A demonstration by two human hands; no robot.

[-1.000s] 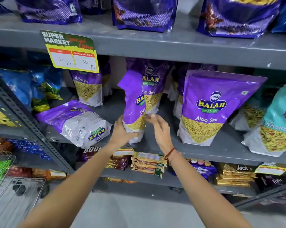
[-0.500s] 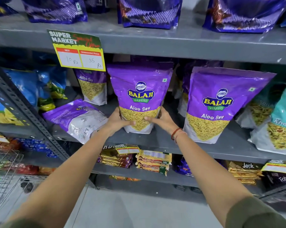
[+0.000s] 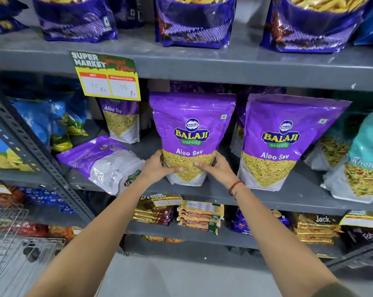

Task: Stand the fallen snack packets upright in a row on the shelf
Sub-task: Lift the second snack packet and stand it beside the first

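A purple Aloo Sev packet [image 3: 192, 133] stands upright, front facing me, on the grey middle shelf [image 3: 267, 200]. My left hand [image 3: 157, 167] grips its lower left side and my right hand [image 3: 218, 168] grips its lower right side, thumbs across the front. To its right stands a second upright Aloo Sev packet [image 3: 282, 142]. To its left a fallen purple packet [image 3: 102, 161] lies flat on its face, back side up, near the shelf's front edge. A smaller upright Aloo Sev packet [image 3: 121, 121] stands behind it.
A price tag [image 3: 107, 77] hangs from the upper shelf edge. Teal packets [image 3: 365, 155] stand at the right, blue packets [image 3: 46, 123] at the left beyond a perforated upright [image 3: 31, 146]. Biscuit packs [image 3: 199, 216] fill the lower shelf. A wire basket [image 3: 14, 249] sits lower left.
The packet in my hands has turned from edge-on to front-facing and come down onto the shelf. Both hands have settled on its lower sides.
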